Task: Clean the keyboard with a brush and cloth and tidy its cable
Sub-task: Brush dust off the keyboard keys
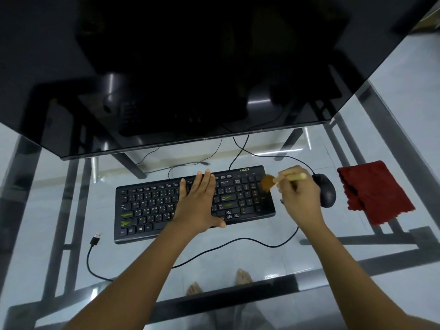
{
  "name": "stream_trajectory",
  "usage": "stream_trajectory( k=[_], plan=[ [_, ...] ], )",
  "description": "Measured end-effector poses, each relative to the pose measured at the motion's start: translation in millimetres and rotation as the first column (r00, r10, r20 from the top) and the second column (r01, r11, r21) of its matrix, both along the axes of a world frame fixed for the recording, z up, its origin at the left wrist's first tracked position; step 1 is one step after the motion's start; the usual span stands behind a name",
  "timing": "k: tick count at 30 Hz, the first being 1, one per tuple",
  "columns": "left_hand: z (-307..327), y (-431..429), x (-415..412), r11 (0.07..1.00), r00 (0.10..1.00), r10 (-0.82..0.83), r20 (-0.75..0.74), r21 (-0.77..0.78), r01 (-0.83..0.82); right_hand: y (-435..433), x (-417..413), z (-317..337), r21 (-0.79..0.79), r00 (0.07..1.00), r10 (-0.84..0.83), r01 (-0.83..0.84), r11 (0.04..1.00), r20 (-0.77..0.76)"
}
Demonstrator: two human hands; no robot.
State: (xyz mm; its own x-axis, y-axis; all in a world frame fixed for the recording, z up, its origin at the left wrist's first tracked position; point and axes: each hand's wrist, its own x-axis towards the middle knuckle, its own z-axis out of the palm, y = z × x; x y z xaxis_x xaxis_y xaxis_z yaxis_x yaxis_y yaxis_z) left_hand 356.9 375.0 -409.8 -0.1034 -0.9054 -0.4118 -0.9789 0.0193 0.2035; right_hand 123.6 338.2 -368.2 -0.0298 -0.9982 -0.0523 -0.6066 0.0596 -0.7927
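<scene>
While the left hand [198,201] lies flat, fingers spread, on the middle of the black keyboard [152,206] on the glass table [262,260], the right hand [300,196] pinches a wooden-handled brush [289,177], its blurred bristles over the number pad; the red cloth [373,191] lies right of the mouse [326,190]; the cable [238,241] loops toward its loose plug [95,239].
</scene>
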Motion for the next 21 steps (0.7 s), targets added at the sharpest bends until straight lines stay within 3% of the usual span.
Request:
stream_trajectory(
  k=[3, 5, 6, 8, 10, 12, 14, 15, 17, 19, 21],
  plan=[
    [0.1, 0.5, 0.6, 1.000, 1.000, 0.005, -0.015, 0.002, -0.005, 2.8, 3.6, -0.2, 0.189, 0.974, 0.104, -0.143, 0.972, 0.202],
    [-0.2, 0.6, 0.8, 1.000, 1.000, 0.009, -0.027, 0.004, -0.009, 0.7, 4.2, -0.3, 0.242, 0.989, 0.107, -0.129, 0.962, 0.101],
    [-0.5, 0.7, 1.0, 1.000, 1.000, 0.011, -0.029, 0.003, -0.011, -2.0, 3.2, 2.3, 0.170, 0.999, 0.018, -0.026, 0.985, 0.048],
    [0.1, 0.8, 1.3, 1.000, 1.000, 0.010, -0.030, 0.000, -0.010, -7.3, -1.4, 4.7, 0.086, 0.989, -0.086, 0.076, 0.993, 0.117],
    [0.9, 1.0, 1.9, 1.000, 0.999, 0.004, -0.033, 0.002, -0.004, -6.1, 1.8, 6.5, 0.206, 0.980, 0.043, -0.084, 0.975, 0.195],
    [0.8, 1.4, 2.2, 1.000, 0.999, 0.006, -0.041, 0.004, -0.006, -3.9, 4.6, 1.3, 0.281, 0.990, 0.109, -0.130, 0.951, 0.089],
    [0.1, 1.6, 2.4, 1.000, 0.999, 0.005, -0.051, 0.001, -0.005, -6.8, 3.6, 1.7, 0.116, 0.999, -0.048, 0.050, 0.992, -0.023],
    [-0.2, 1.8, 2.6, 1.000, 0.998, 0.008, -0.055, -0.001, -0.008, -8.9, 1.8, 3.3, 0.065, 0.996, -0.087, 0.086, 0.994, 0.017],
    [0.1, 1.8, 3.1, 1.000, 0.998, 0.008, -0.063, -0.002, -0.008, -10.1, 5.4, 6.9, 0.138, 0.995, 0.033, -0.046, 0.989, 0.099],
    [0.1, 2.0, 3.6, 1.000, 0.998, 0.005, -0.070, -0.002, -0.006, -7.0, 13.0, 5.5, 0.222, 0.985, 0.165, -0.173, 0.960, 0.053],
    [-0.4, 2.3, 4.6, 1.000, 0.997, -0.001, -0.076, -0.007, 0.000, -11.5, 16.0, 4.2, 0.077, 0.999, 0.043, -0.041, 0.996, -0.021]
  ],
)
